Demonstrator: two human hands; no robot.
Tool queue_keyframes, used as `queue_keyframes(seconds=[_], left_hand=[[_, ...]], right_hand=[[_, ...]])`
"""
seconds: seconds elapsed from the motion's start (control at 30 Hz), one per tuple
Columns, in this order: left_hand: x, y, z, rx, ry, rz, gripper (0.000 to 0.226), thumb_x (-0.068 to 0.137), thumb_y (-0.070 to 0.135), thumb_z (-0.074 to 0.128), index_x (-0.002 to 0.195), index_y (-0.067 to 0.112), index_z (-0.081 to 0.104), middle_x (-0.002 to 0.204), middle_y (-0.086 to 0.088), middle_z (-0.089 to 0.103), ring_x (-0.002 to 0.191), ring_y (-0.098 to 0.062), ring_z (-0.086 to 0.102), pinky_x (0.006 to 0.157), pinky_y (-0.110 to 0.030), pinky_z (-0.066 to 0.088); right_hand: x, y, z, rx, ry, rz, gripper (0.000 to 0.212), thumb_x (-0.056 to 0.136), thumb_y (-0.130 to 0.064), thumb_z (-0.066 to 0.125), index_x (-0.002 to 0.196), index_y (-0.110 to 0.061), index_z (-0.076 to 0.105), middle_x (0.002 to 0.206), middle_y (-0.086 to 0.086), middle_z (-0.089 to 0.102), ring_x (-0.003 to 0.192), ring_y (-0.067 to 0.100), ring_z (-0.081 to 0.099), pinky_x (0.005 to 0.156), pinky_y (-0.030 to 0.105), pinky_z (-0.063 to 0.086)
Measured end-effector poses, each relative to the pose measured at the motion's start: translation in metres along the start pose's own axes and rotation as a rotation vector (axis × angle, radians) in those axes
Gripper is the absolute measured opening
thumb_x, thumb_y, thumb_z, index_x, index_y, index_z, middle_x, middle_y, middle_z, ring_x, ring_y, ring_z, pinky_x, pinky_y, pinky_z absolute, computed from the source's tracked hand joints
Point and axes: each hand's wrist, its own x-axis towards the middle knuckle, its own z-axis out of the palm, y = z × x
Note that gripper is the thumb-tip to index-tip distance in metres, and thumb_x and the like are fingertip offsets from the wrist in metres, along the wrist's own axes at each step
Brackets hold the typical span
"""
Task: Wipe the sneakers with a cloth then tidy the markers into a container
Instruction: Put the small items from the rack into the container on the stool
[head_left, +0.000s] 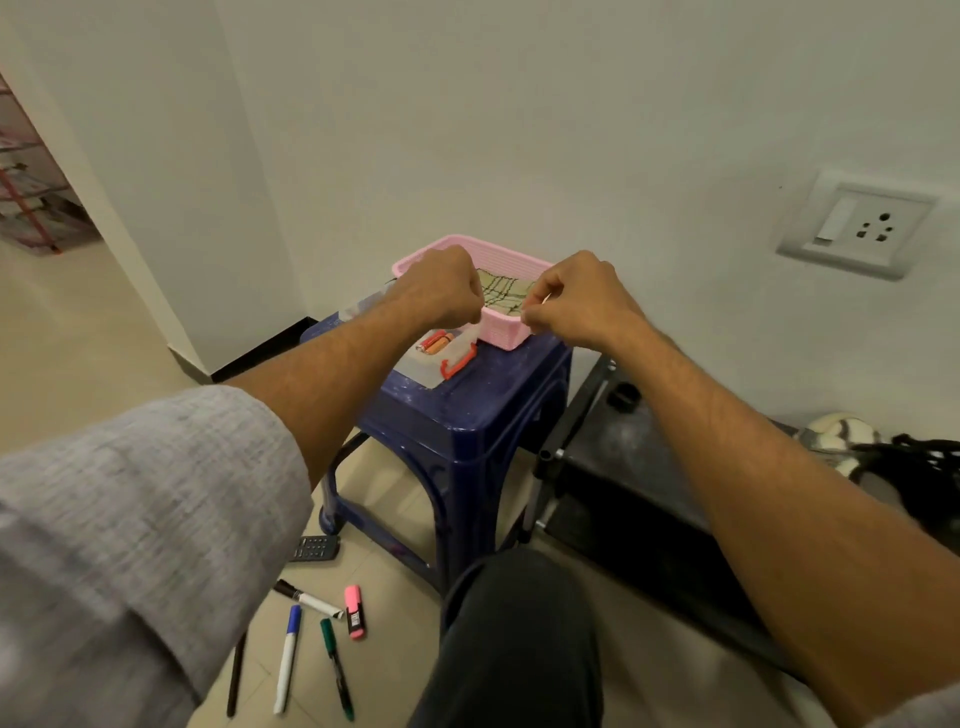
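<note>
Lying in the pink basket (506, 332) on the blue stool (483, 410), the checked cloth (501, 292) is being pinched at its near edge by the left hand (441, 283) and right hand (582, 296), fingers clenched; markers (311, 639) are lying on the floor below.

A pink basket (506, 332) was seen on a dark blue stool (467, 410), lined with a beige cloth (506, 288) checked in black. Blue (287, 659), green (336, 667) and pink (354, 611) markers were noted on beige tiles (649, 675).

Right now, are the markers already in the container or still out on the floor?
Still out. The blue marker, green marker, black marker and pink highlighter lie on the floor below the stool, while both hands are up at the pink basket.
</note>
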Motion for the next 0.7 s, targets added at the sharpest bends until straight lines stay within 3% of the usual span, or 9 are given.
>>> queue_keyframes(seconds=[0.1,0.2,0.33,0.4,0.57,0.7], left_hand=[[-0.008,0.027,0.004,-0.005,-0.009,0.044,0.017,0.080,0.007,0.072,0.096,0.009,0.075,0.105,-0.009,0.070,0.082,-0.020,0.062,0.069,-0.032,0.051],[-0.016,0.057,0.016,-0.022,-0.030,0.084,0.019,0.077,0.010,0.072,0.096,0.011,0.074,0.105,-0.009,0.070,0.086,-0.025,0.063,0.076,-0.037,0.055],[-0.027,0.094,0.034,-0.018,-0.071,0.161,0.010,0.081,0.008,0.068,0.089,0.012,0.072,0.085,-0.003,0.068,0.065,-0.013,0.057,0.061,-0.026,0.044],[-0.031,0.108,0.046,-0.016,-0.100,0.195,0.008,0.082,0.009,0.069,0.088,0.013,0.072,0.084,-0.001,0.067,0.066,-0.010,0.056,0.066,-0.026,0.045],[-0.036,0.127,0.079,-0.021,-0.182,0.203,0.012,0.079,0.010,0.069,0.089,0.016,0.074,0.083,-0.003,0.069,0.077,-0.019,0.066,0.078,-0.038,0.058],[-0.034,0.135,0.107,-0.018,-0.230,0.199,0.015,0.081,0.009,0.068,0.094,0.016,0.072,0.092,-0.003,0.069,0.080,-0.020,0.065,0.072,-0.034,0.055]], right_hand=[[-0.018,0.018,-0.025,-0.001,-0.004,0.044,0.006,0.080,-0.008,0.073,0.079,-0.014,0.072,0.085,0.001,0.071,0.072,0.013,0.063,0.058,0.026,0.051],[-0.036,0.038,-0.047,0.027,0.016,0.095,0.003,0.083,-0.009,0.071,0.082,-0.011,0.073,0.082,0.003,0.070,0.062,0.010,0.061,0.048,0.018,0.046],[-0.057,0.067,-0.071,0.067,0.048,0.147,0.004,0.083,-0.006,0.070,0.082,-0.008,0.074,0.077,0.002,0.071,0.040,0.000,0.052,0.036,0.010,0.036],[-0.064,0.082,-0.079,0.068,0.054,0.177,0.004,0.081,-0.007,0.072,0.080,-0.010,0.074,0.075,0.001,0.071,0.040,0.001,0.054,0.038,0.014,0.041],[-0.076,0.119,-0.082,0.066,0.066,0.244,0.002,0.079,-0.008,0.074,0.079,-0.010,0.074,0.076,0.004,0.072,0.051,0.015,0.066,0.056,0.030,0.059],[-0.077,0.147,-0.074,0.116,0.053,0.308,0.002,0.080,-0.005,0.074,0.080,-0.007,0.074,0.075,0.010,0.072,0.062,0.025,0.072,0.061,0.035,0.062]])
